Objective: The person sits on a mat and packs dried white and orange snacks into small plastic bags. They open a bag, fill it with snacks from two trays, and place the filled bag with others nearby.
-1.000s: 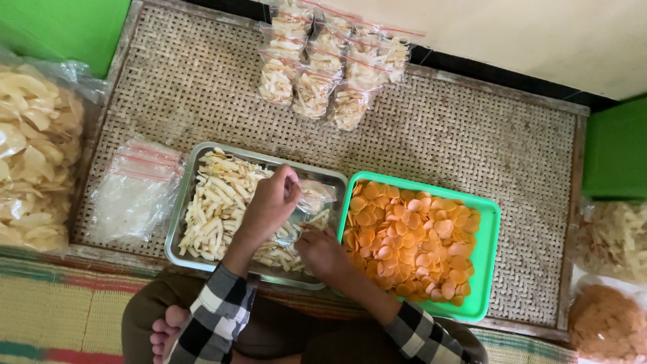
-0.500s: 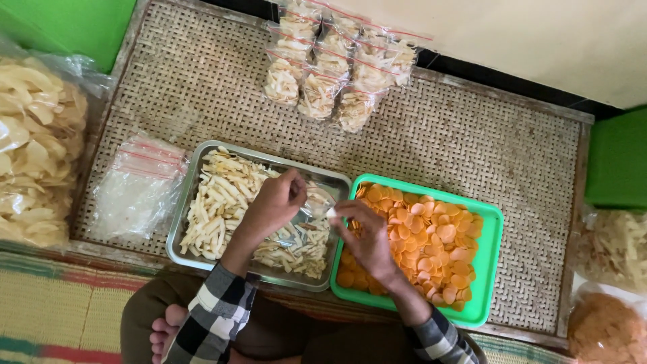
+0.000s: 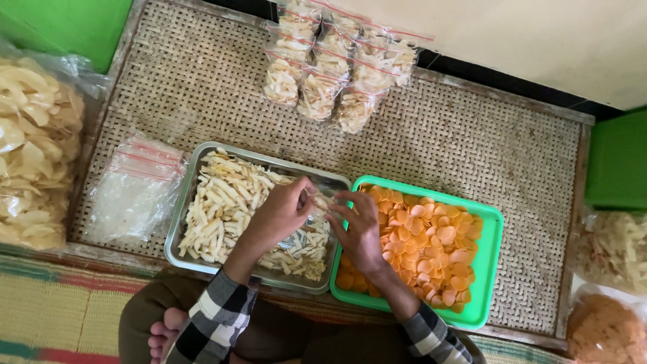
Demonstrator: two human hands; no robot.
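Observation:
A metal tray (image 3: 177,226) of pale stick crackers (image 3: 222,199) stands beside a green tray (image 3: 490,269) of round orange crackers (image 3: 435,243) on a woven table. My left hand (image 3: 280,217) and my right hand (image 3: 362,232) meet over the right end of the metal tray. Both pinch the top of a small clear plastic bag (image 3: 315,214) that hangs between them, partly filled with pale sticks. The hands hide most of the bag.
Several filled, sealed bags of pale sticks (image 3: 330,71) lie at the back of the woven table (image 3: 472,148). A stack of empty clear bags (image 3: 135,192) lies left of the metal tray. Large sacks of crackers stand at the left (image 3: 30,155) and right (image 3: 610,290).
My right hand has come up from the near edge of the trays to the bag's mouth, beside my left hand. My left hand has stayed over the metal tray.

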